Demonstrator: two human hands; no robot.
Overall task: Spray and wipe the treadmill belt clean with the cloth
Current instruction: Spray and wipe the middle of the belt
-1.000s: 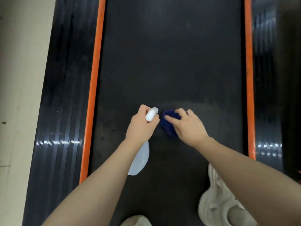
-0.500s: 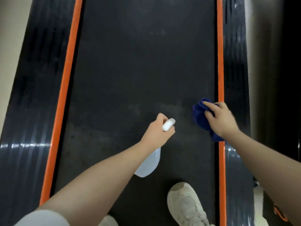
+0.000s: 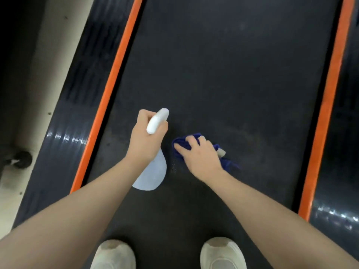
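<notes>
Mid-clean: dark rubber treadmill belt [image 3: 223,65] shows a faint smeared patch w/ a bunched blue cloth [image 3: 181,144] lying on it, mid-belt, under right hand [image 3: 200,154], fingers curled on top. Left hand [image 3: 144,140] grips white spray bottle [image 3: 153,166]. Far belt looks unwiped; white shoes [image 3: 114,255] at near end.

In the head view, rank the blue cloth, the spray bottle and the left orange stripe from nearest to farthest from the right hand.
1. Blue cloth: under the right hand, which presses on it.
2. Spray bottle: just left, held in the left hand.
3. Left orange stripe: at the belt's left edge.
</notes>
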